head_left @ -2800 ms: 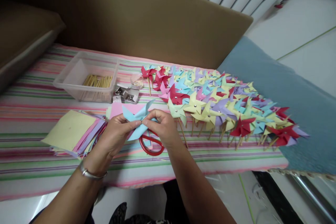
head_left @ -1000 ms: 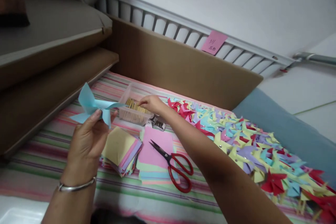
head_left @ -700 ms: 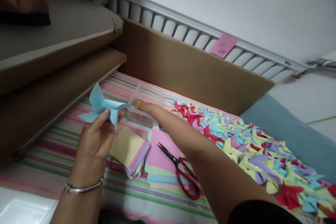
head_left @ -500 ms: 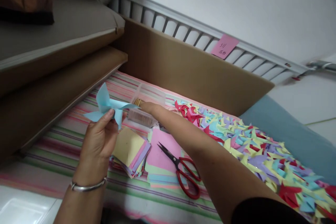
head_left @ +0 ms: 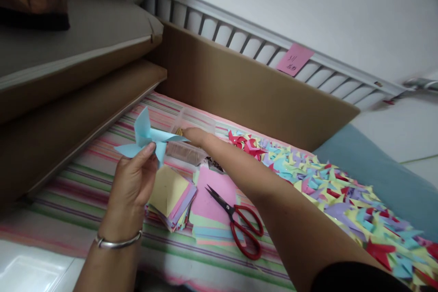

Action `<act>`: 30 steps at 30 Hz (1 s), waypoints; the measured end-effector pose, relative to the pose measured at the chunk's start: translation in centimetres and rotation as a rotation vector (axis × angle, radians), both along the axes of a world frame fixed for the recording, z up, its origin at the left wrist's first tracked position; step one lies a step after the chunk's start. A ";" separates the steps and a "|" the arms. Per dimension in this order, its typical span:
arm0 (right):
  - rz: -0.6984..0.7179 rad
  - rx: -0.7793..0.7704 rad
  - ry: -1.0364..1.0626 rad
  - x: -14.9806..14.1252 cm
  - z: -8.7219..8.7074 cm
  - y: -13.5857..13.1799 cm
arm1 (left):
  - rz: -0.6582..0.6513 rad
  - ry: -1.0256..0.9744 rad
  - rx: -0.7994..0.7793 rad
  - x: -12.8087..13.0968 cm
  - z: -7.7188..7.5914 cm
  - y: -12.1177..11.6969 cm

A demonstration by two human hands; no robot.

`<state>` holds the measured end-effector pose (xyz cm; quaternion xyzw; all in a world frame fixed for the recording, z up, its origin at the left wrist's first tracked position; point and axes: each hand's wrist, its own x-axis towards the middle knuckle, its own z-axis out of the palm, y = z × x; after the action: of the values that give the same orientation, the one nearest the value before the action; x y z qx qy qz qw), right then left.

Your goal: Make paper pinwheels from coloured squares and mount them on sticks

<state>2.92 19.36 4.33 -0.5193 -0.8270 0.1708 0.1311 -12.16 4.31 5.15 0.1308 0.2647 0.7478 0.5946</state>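
Observation:
My left hand pinches a light blue paper pinwheel near its centre, thumb in front. My right hand reaches to a clear plastic box holding thin tan sticks or strips. Its fingers are hidden behind a blade of the pinwheel and inside the box, so I cannot see whether they grip anything. Below the box lies a stack of coloured paper squares, yellow on top. Beside it are fanned sheets with pink uppermost. Red-handled scissors rest on them, blades slightly apart.
A large heap of coloured paper pinwheels spreads along the right. The striped cloth covers the work surface. A brown board stands behind it, before a white radiator bearing a pink note. Grey cushions rise at left.
My left hand has shifted slightly to the right with the pinwheel. My right hand stays at the box, moved up a little. A small dark container beside the box shows more now.

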 end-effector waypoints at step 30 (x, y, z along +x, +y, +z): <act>-0.437 -0.063 1.049 16.3 -0.3 -24.2 | -0.470 1.130 0.787 13.7 -2.0 -3.6</act>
<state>19.20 -4.84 4.00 -0.5275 -0.5192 0.3994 0.5409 1.54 0.70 3.20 0.7548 0.2075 0.4582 0.4210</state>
